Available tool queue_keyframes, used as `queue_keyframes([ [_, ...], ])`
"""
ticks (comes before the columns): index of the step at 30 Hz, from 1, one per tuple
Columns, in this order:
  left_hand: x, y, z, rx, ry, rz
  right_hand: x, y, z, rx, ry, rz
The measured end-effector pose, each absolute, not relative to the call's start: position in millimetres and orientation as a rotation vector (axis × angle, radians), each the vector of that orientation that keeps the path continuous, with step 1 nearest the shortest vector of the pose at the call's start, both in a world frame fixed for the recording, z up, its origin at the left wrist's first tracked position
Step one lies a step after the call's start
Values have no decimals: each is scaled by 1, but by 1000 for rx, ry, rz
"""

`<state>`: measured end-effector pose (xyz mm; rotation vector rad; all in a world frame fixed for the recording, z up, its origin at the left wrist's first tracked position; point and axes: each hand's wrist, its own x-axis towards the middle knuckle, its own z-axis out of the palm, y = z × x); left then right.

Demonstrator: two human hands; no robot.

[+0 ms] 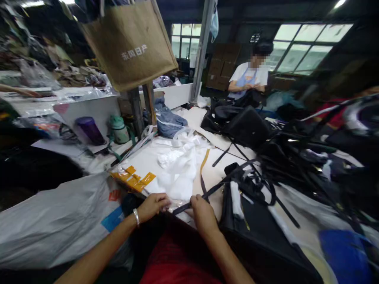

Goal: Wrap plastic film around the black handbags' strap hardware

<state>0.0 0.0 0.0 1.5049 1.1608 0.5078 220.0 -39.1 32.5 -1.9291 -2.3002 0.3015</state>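
My left hand [152, 206], with a silver bracelet on its wrist, rests at the near edge of the white table [148, 157], fingers curled onto clear plastic wrap [174, 203]. My right hand [203, 213] is closed in a pinch on a thin black strap [207, 193] that runs up and right toward a black handbag [251, 221] lying just right of it. White tissue paper [177, 169] lies crumpled right beyond both hands. What the left fingers hold is partly hidden.
Yellow-orange packets [133, 179] lie left of the paper. A pile of black bags and straps [296, 157] fills the right side. A brown tote [130, 43] hangs overhead. A purple bottle [90, 130] and green bottle [120, 129] stand at left. Another person [248, 81] works across the table.
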Motion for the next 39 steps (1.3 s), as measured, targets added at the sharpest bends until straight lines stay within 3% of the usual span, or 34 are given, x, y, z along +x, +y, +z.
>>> queue_keyframes([
  [11, -4, 1, 14, 1455, 1182, 614, 222, -35, 65, -1690, -2108, 364],
  [26, 26, -9, 49, 1636, 1196, 639, 212, -39, 60, -1505, -2012, 463],
  [39, 27, -9, 61, 1533, 1132, 578, 213, -38, 55, -1517, -2002, 312],
])
